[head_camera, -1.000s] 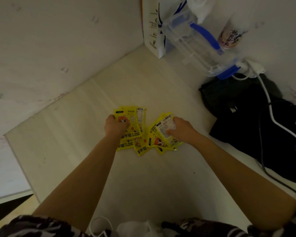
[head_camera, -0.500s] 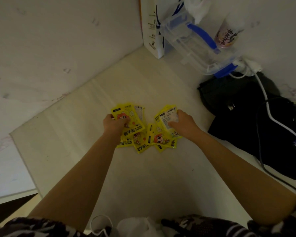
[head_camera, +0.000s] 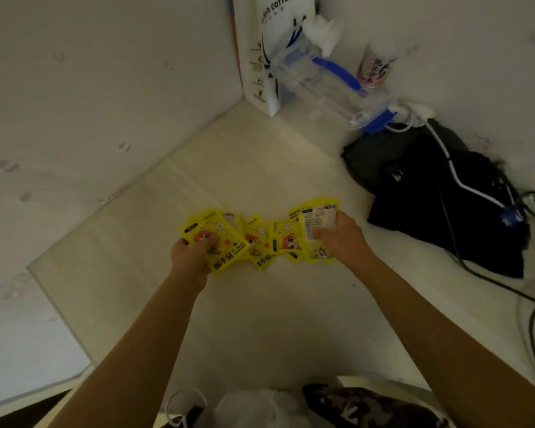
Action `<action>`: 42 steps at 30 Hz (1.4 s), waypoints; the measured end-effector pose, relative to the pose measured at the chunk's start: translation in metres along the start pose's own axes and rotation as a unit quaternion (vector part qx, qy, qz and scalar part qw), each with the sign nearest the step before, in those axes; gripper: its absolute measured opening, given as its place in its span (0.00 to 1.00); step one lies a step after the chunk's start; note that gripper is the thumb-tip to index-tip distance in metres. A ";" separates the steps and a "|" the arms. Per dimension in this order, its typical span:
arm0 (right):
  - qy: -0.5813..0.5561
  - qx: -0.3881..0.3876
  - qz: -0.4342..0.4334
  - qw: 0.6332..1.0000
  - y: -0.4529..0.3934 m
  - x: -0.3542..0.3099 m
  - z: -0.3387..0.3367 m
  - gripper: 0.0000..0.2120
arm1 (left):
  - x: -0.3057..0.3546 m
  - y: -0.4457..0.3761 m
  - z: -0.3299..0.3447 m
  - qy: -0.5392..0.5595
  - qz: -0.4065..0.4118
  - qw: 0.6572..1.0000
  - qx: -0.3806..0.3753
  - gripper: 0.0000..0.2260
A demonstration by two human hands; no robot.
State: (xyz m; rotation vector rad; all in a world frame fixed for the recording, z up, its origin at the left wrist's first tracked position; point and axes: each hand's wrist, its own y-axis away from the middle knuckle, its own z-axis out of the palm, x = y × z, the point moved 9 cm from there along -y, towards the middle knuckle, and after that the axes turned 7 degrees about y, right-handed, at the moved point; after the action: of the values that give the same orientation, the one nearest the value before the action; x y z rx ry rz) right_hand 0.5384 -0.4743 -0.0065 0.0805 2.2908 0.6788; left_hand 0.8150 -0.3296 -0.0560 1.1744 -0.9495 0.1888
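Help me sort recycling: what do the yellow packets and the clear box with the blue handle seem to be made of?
The yellow packets look like thin printed plastic film, faintly glossy: bright print, flat sealed edges; coated paper is possible. The clear box looks like hard transparent plastic, since what lies behind shows through it; its blue handle seems opaque plastic.

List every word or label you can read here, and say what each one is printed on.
"kin coffee", start cut off: white paper bag.
"HAND WARMER": front yellow packet gripped by the left hand.
"手宝", after a blurred character: same packet.
Back label of the turned packet in the right hand: too small to read.
Lettering on the cup: too blurred.
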 end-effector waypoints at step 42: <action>-0.379 0.318 0.328 0.804 0.583 0.449 0.062 0.09 | -0.412 0.395 -0.022 -0.416 -0.087 0.763 -0.487 0.11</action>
State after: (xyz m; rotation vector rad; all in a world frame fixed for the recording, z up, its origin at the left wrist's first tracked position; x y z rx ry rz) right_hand 0.1724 0.1664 -0.0410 1.2723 1.5518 0.0879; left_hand 0.3437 -0.0080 -0.0766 0.2883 -1.4248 -0.9767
